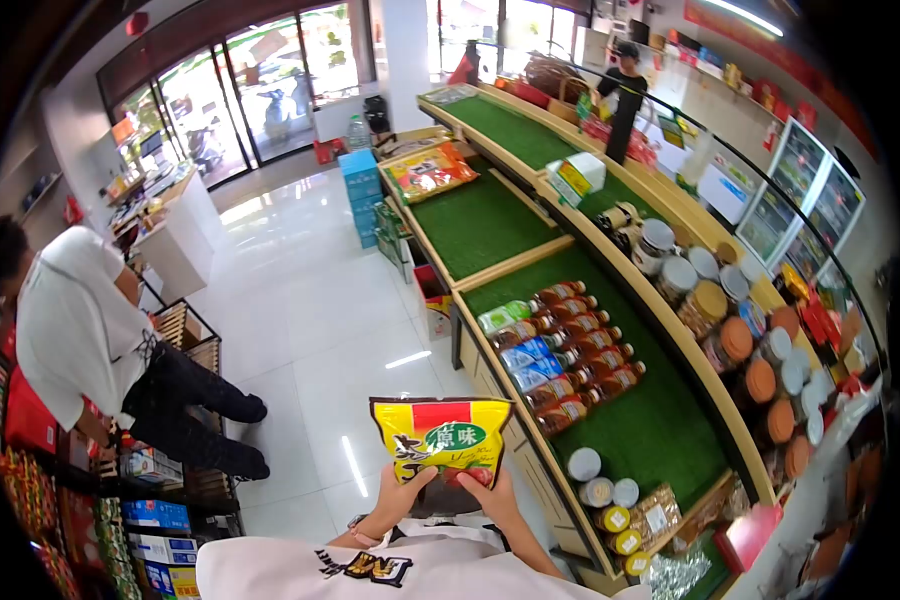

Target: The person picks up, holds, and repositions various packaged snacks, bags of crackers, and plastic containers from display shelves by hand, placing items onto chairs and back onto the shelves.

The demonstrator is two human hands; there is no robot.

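Snack packet held up in both hands beside the shelf

Hands meet at the bottom edge of a yellow and red snack packet (441, 437), raised upright in front of the person's chest. The left hand (400, 494) grips the packet's lower left corner, fingers curled shut around it with the thumb on the front face; a band sits on that wrist. The right hand (492, 496) pinches the lower right corner in the same way, closed on the packet. The two hands sit close together, nearly touching under the packet, and the packet stands above them with its printed face toward the camera.

To the right runs a long stepped display shelf (670, 420) lined with green matting. On its near tier lie rows of bottles (570, 350), and nearer still a cluster of small jars with pale and yellow lids (600, 495). On the higher tier at the right stand larger jars (730, 320) with white and orange lids. Farther along the shelf lies another orange bag (430, 172).

On the left a person in a white shirt (75, 330) bends toward a low rack. Far off, near the end of the shelf, another person in dark clothes (625, 100) stands.
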